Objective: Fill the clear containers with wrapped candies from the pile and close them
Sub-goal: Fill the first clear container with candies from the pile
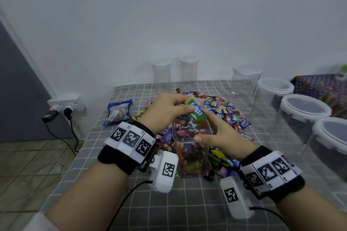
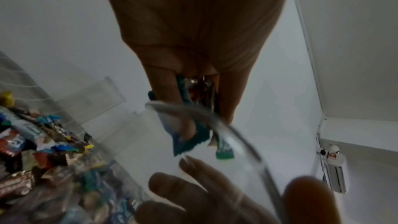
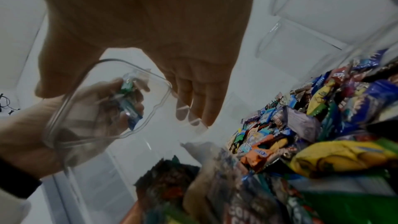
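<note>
Currently my left hand (image 1: 165, 110) is positioned above the mouth of the clear container (image 1: 191, 155), fingers curled round a small bunch of wrapped candies (image 1: 196, 111); the green-and-blue wrapper on top is the clearest of them. In the left wrist view the same candies (image 2: 189, 135) hang from my fingers (image 2: 163, 83) directly over the container's rim (image 2: 215, 122).

My right hand (image 1: 221, 137) steadies the container from its right side: thumb at the near rim, fingers laid fairly straight along the far wall, as the right wrist view shows (image 3: 193, 94). The container stands upright on the grey checked tablecloth (image 1: 187, 202), partly filled with candies, lid off.

The candy pile (image 1: 221, 110) lies behind and around the container. Empty clear containers stand along the wall (image 1: 161, 71) and lidded ones down the right edge (image 1: 304, 110). A blue candy bag (image 1: 118, 111) lies left of the pile.
</note>
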Motion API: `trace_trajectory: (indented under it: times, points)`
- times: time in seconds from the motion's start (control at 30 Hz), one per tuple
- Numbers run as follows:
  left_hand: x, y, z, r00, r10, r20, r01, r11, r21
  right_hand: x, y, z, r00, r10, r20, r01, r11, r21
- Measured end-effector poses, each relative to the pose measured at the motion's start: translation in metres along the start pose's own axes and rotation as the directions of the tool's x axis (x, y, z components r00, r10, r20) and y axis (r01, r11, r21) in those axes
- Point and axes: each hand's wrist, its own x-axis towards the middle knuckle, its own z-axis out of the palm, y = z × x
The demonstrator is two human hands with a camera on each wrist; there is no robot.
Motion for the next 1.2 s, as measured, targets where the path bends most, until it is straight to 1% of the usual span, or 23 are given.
trace_trajectory:
  times: [0.07, 0.13, 0.27, 0.37, 0.6, 0.67, 0.7, 0.77, 0.87, 0.97, 1.03, 1.1, 1.17, 1.2]
  points:
    - [-0.001, -0.001, 0.001, 0.999, -0.011, 0.049, 0.011, 1.0, 0.014, -0.001, -0.002, 0.0, 1.0, -0.015, 0.006, 0.015, 0.999, 0.033]
    - [-0.002, 0.0, 0.001, 0.998, -0.006, 0.066, 0.005, 1.0, 0.023, 0.0, -0.001, 0.0, 1.0, -0.023, 0.0, 0.023, 0.998, 0.057]
    - [-0.004, 0.003, 0.004, 0.992, 0.002, 0.122, -0.007, 0.999, 0.038, 0.001, 0.002, 0.0, 1.0, -0.03, -0.006, 0.03, 0.998, 0.047]
    - [-0.005, 0.004, 0.006, 0.992, -0.005, 0.13, 0.001, 0.999, 0.034, -0.001, -0.001, 0.001, 1.0, -0.018, -0.012, 0.018, 0.998, 0.061]
    - [-0.006, 0.006, 0.008, 0.992, -0.006, 0.129, 0.005, 1.0, 0.004, 0.001, 0.002, 0.001, 0.999, -0.022, -0.036, 0.023, 1.0, 0.02]
    - [-0.006, 0.007, 0.008, 0.996, 0.021, 0.086, -0.019, 0.999, -0.03, 0.002, 0.004, 0.001, 0.999, -0.017, -0.045, 0.017, 1.0, -0.002]
    - [-0.006, 0.007, 0.007, 0.998, 0.038, 0.042, -0.035, 0.998, -0.054, 0.001, 0.004, 0.001, 0.999, -0.014, -0.05, 0.014, 1.0, -0.007]
    - [-0.004, 0.006, 0.004, 0.995, 0.062, -0.078, -0.069, 0.993, -0.091, 0.001, 0.005, 0.0, 0.998, -0.005, -0.055, 0.005, 1.0, -0.009]
    - [0.001, -0.002, -0.004, 0.969, 0.05, -0.24, -0.076, 0.992, -0.099, 0.001, 0.002, -0.001, 0.999, 0.017, -0.043, -0.021, 0.997, -0.078]
    - [0.007, -0.016, -0.013, 0.948, -0.011, -0.317, -0.01, 0.998, -0.064, 0.006, 0.002, -0.005, 0.993, 0.067, -0.096, -0.075, 0.993, -0.089]
    - [0.013, -0.03, -0.017, 0.948, -0.059, -0.313, 0.061, 0.998, -0.005, 0.011, 0.0, -0.01, 0.982, 0.109, -0.156, -0.121, 0.99, -0.071]
    - [0.018, -0.043, -0.022, 0.951, -0.112, -0.29, 0.153, 0.981, 0.12, 0.021, -0.001, -0.016, 0.969, 0.119, -0.218, -0.144, 0.984, -0.104]
    - [0.025, -0.057, -0.025, 0.95, -0.161, -0.268, 0.238, 0.928, 0.286, 0.033, 0.001, -0.023, 0.962, 0.115, -0.249, -0.178, 0.952, -0.25]
    - [0.028, -0.062, -0.026, 0.95, -0.189, -0.25, 0.276, 0.882, 0.381, 0.04, 0.002, -0.027, 0.961, 0.124, -0.247, -0.209, 0.912, -0.354]
